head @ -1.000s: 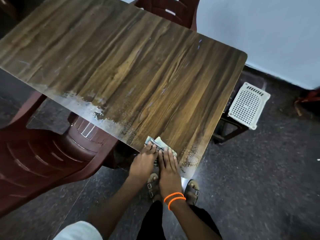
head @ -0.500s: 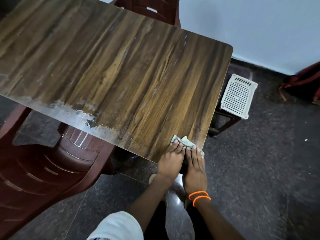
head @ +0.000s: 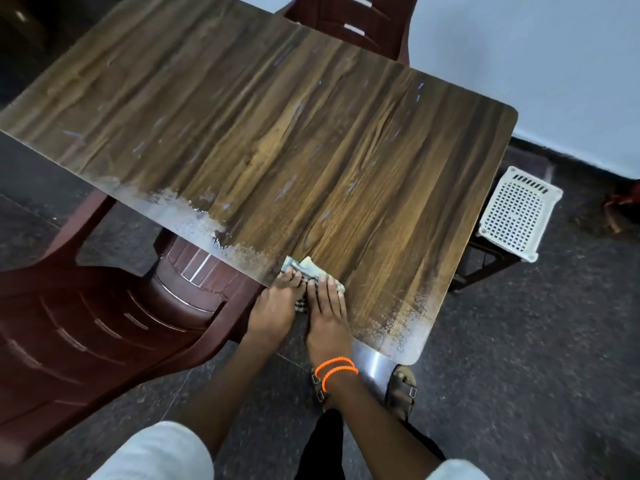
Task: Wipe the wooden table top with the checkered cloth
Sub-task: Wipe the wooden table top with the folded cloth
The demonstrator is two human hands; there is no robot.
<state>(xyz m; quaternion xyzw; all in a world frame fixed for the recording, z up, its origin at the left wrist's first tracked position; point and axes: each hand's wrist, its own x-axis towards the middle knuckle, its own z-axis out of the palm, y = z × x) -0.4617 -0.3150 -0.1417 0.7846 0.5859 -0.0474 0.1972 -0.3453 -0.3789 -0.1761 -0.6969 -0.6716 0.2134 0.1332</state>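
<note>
Here, the checkered cloth (head: 309, 266) is pressed flat at the near edge of the wood-grain surface (head: 311, 150) by the left hand (head: 273, 306) and right hand (head: 327, 317), fingers straight and together. Worn pale patches are seen along that edge. A maroon plastic chair (head: 86, 327) and a white perforated stool (head: 517, 213) are set beside it on the dark speckled floor (head: 536, 358).

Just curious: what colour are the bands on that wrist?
Bright orange, two thin bands on the right wrist, clearest in the head view.

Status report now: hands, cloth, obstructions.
Left hand and right hand flat, pressing checkered cloth. Cloth at near edge of table top. Nothing on the table in its way.
</note>
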